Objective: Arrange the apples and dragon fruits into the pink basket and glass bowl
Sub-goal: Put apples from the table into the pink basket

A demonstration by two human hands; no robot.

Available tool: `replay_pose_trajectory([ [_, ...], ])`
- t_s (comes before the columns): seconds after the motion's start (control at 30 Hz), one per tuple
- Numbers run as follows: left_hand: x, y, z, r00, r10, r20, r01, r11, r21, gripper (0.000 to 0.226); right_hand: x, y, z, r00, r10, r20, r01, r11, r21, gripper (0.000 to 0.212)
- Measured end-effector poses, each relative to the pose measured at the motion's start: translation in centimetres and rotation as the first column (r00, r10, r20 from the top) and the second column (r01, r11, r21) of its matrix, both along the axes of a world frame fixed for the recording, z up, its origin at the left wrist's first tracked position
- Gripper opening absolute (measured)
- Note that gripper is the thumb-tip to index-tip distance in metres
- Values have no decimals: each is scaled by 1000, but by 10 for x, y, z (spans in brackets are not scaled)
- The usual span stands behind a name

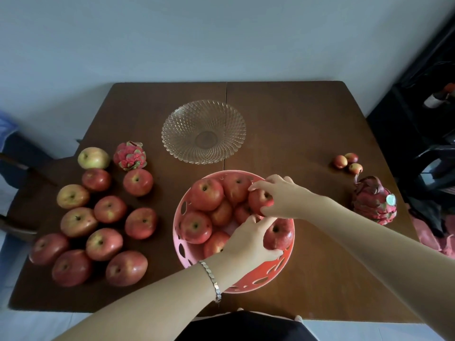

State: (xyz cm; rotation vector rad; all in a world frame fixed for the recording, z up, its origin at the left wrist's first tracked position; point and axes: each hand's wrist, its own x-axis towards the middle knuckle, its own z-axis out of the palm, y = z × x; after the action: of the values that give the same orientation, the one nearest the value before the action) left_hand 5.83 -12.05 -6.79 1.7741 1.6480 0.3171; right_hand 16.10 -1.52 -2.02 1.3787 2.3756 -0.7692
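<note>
Our left hand point(248, 239) grips one apple point(278, 233) at the pink basket point(179, 232) rim; our right hand point(280, 195) grips another apple point(259, 200) above the pile. Risk: crowded fruit may roll over the rim onto the tabletop point(307, 134).

Both my arms bare, no sleeves showing anywhere up to frame edge. Left wrist has silver bracelet point(210, 279), flat metal links, kinda watch-band style, sits snug, catches bit of light. Right wrist plain, nothing on it. No rings I can spot on fingers point(256, 187) of either hand. Nails short, no obvious polish. Dark, black-looking clothing point(246, 327) at bottom of view, near my waist.
</note>
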Motion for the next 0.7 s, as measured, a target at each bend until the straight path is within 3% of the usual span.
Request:
replay_pose_trajectory([
  [0.1,-1,0,1,1000,2,11,-2,999,-32,79,-8,3,0,997,-11,83,3,995,98,60],
  [0.2,-3,1,2,1000,-12,5,12,999,-47,79,-14,-3,-7,976,-153,158,121,973,196,69],
  [0.3,-2,1,2,1000,-12,8,12,999,-44,78,-13,-9,-13,951,-287,115,250,933,259,77],
  [0.37,-2,1,3,1000,1,23,0,999,-41,78,-11,-8,-14,942,-329,60,311,928,207,78],
  [0.53,0,2,2,980,145,136,-139,989,-54,71,13,1,-15,926,-371,-72,358,923,-142,66],
  [0.7,1,2,6,961,251,118,-238,965,-114,65,29,11,-22,940,-278,-198,239,951,-198,64],
])
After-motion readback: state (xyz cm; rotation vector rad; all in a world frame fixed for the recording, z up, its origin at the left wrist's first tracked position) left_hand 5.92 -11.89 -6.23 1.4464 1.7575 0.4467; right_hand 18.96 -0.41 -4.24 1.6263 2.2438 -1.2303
